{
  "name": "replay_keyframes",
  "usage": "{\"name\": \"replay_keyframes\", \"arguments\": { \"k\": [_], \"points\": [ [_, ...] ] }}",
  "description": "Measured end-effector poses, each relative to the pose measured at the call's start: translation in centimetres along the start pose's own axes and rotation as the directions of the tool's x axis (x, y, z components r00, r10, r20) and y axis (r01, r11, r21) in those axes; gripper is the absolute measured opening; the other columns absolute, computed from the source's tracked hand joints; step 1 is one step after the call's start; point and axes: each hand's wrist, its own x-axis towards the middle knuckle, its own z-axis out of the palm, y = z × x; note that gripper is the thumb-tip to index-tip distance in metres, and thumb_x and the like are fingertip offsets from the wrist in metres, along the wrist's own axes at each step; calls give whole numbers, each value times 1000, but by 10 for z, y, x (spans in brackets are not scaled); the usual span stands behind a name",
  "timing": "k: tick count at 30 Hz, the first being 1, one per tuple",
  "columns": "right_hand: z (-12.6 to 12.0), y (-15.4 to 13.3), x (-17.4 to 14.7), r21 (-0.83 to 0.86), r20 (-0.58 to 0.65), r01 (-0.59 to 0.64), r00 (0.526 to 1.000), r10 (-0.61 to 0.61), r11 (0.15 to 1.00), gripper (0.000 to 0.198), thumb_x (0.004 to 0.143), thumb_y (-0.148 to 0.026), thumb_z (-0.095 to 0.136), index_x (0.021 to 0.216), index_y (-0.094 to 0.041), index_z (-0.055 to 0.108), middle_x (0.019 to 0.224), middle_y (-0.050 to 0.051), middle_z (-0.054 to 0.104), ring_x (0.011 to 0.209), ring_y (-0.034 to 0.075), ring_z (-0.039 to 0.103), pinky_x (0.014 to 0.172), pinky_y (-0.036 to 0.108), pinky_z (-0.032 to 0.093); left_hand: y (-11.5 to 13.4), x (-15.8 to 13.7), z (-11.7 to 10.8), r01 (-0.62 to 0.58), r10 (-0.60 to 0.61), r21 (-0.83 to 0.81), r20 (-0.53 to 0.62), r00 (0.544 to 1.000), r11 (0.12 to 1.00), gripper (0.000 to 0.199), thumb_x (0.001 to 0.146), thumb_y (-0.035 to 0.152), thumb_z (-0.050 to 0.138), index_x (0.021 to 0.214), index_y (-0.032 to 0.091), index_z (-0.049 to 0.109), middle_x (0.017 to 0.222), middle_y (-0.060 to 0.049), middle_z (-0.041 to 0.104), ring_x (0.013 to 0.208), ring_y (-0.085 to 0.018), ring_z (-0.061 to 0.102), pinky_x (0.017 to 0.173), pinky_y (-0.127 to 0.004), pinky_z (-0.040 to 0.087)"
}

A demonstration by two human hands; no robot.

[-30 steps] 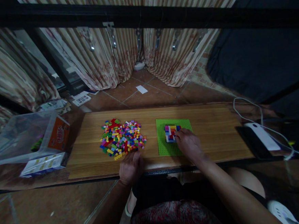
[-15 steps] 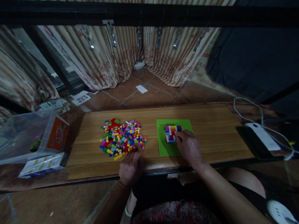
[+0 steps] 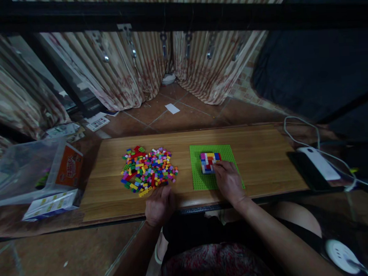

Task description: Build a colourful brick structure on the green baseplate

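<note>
A green studded baseplate [image 3: 198, 183] lies right of the table's middle. On it stands a small block of building bricks [image 3: 206, 165] in red, white, blue, yellow and pink. My right hand [image 3: 228, 180] reaches over the plate, its thumb and fingers pinched together at the right side of this block; whatever is between the fingertips is hidden. Left of the plate spreads a loose pile of many-coloured building bricks [image 3: 148, 168]. My left hand [image 3: 159, 205] rests curled at the pile's near edge, beside a yellow brick [image 3: 145, 192]. Its fingertips are out of sight.
The wooden tabletop [image 3: 261, 158] carries all this. To the left are a clear plastic bin [image 3: 25, 168] with an orange label and a white-and-blue box [image 3: 51, 205]. On the right lie a black slab [image 3: 309, 171], a white device [image 3: 319, 162] and a white cable [image 3: 318, 135].
The view has shifted slightly, so everything sits a little further left. My right hand's fingertips have slid a bit lower along the brick block's right side. My left hand stays by the pile.
</note>
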Motion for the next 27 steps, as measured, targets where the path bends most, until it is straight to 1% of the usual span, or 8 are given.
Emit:
{"name": "replay_keyframes", "arguments": {
  "k": [3,5,9,11,13,17,20,27],
  "points": [
    [-2,1,1,43,11,-5,1000,4,999,32,93,-18,39,99,-19,70,107,12,63,100,25,53,85,39,47,0,0,0,8,-8,12,-7,1000,1000,8,85,16,50,81,20,56,68,-1,62,66,-15,60,61,-27,41],
    [-4,0,-1,95,-13,-27,1000,28,995,32,94,-22,39,105,-19,69,109,12,64,102,25,54,86,41,48,0,0,0,18,-17,18,-6,1000,1000,7,84,16,50,80,20,56,68,-2,62,65,-15,59,60,-27,41],
    [-11,-9,-13,208,-118,-135,980,162,969,34,95,-27,41,118,-19,63,109,12,64,103,24,57,88,42,49,1,0,1,40,-40,37,-3,999,999,8,83,16,51,79,20,57,69,-2,63,65,-16,60,59,-27,42],
    [-15,-16,-24,252,-160,-187,960,231,950,33,94,-28,41,116,-18,64,108,12,64,103,24,58,90,42,49,2,0,2,42,-42,41,-5,999,998,8,83,16,50,80,20,57,70,-2,64,66,-16,61,60,-27,43],
    [-17,-25,-35,301,-153,-208,953,262,931,30,94,-28,42,111,-19,66,106,12,65,101,23,60,90,42,50,2,-1,2,39,-39,37,-7,999,999,9,83,15,50,83,19,58,71,-3,64,67,-16,61,62,-27,44],
    [-16,-44,-54,394,-44,-209,968,245,895,26,93,-28,45,104,-20,67,102,10,67,97,23,63,89,41,51,0,-3,1,39,-39,-11,-12,999,999,15,83,11,47,92,19,57,77,-4,66,73,-17,63,66,-28,47],
    [-10,-59,-56,429,28,-201,977,209,881,25,93,-27,45,103,-20,67,101,10,68,96,23,63,88,40,51,-1,-6,-1,26,-26,-63,-7,1000,998,19,84,11,45,98,19,55,81,-5,67,76,-18,64,68,-28,48],
    [13,-93,-25,501,115,-98,992,45,860,24,92,-25,45,100,-23,67,96,7,69,93,22,63,86,38,50,-3,-7,-4,8,-4,-115,32,999,993,15,83,12,42,88,20,54,74,-5,61,73,-18,61,66,-29,47]
  ]
}}
